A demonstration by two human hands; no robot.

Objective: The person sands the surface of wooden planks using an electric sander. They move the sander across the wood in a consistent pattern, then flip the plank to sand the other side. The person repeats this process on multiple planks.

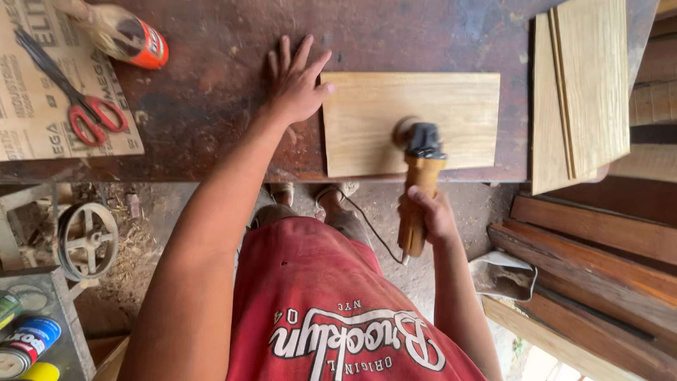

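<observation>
My right hand (431,212) is clamped around the orange handle of an angle grinder (417,185), fingers wrapped tight near the lower half of the grip. The tool's long axis runs away from me, from my hand at the near edge of the worktop (211,85) up to its black head, which sits on the pale wooden board (395,113). The sanding disc under that head touches the board close to its near edge, a little right of the middle. A thin cord trails from the butt of the handle down toward the floor.

The board lies flat on the dark worktop, its long axis running left to right across my body, its near edge close to the worktop's rim. So the grinder stands crosswise to the board, and most of the board's surface stretches beyond and to either side of the disc.

My left hand (295,83) is open, fingers spread flat on the worktop, with the thumb side pressed against the board's left edge. It holds nothing; it is just beside the board, touching it. The left hand is nearer to the board's left end, the right hand nearer to the tool.

Farther left lie red-handled scissors (74,95) on a sheet of cardboard (35,134), well apart from my hands. More pale boards (585,85) are stacked at the right end.
</observation>
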